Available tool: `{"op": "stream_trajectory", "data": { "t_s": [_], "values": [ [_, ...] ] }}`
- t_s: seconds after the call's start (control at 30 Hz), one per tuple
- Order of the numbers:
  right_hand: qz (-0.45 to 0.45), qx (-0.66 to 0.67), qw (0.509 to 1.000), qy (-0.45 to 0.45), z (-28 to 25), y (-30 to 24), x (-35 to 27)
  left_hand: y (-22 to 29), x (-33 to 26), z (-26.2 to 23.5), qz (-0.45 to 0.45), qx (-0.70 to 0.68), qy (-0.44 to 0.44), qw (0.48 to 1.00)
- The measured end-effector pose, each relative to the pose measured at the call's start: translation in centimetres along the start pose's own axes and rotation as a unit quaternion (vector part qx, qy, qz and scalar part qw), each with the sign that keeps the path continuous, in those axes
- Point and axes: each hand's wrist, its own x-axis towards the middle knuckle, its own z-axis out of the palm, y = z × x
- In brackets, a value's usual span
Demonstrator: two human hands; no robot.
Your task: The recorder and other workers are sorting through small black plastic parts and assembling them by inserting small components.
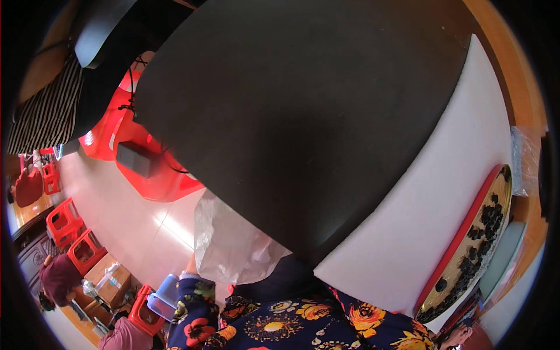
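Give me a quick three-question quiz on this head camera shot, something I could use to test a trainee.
1. True or false: the big dark board covers most of the picture.
2. What lies on the round tray at the right edge? A) small dark pieces B) green leaves C) white cups
3. What pale, crinkled thing sticks out from under the board's near edge, above the flowered sleeve?

Key
1. True.
2. A: small dark pieces are spread over the tray.
3. A clear plastic bag; a left hand shows just at its lower left, its grip hidden.
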Motion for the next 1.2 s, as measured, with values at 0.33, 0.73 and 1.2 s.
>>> {"op": "stream_trajectory", "data": {
  "t_s": [0.33,0.73,1.2],
  "values": [
    [0.043,0.041,0.998,-0.021,-1.6,0.9,0.2,-8.3,6.1,-1.4,0.123,0.28,-0.055,0.95],
    [0.089,0.093,0.991,-0.038,-4.0,0.1,-0.1,-12.3,1.0,-3.3,0.264,0.547,-0.107,0.787],
    [0.127,0.186,0.973,-0.059,-4.1,-0.8,-4.1,14.5,-16.0,6.4,0.154,0.453,-0.278,0.833]
  ]
}}
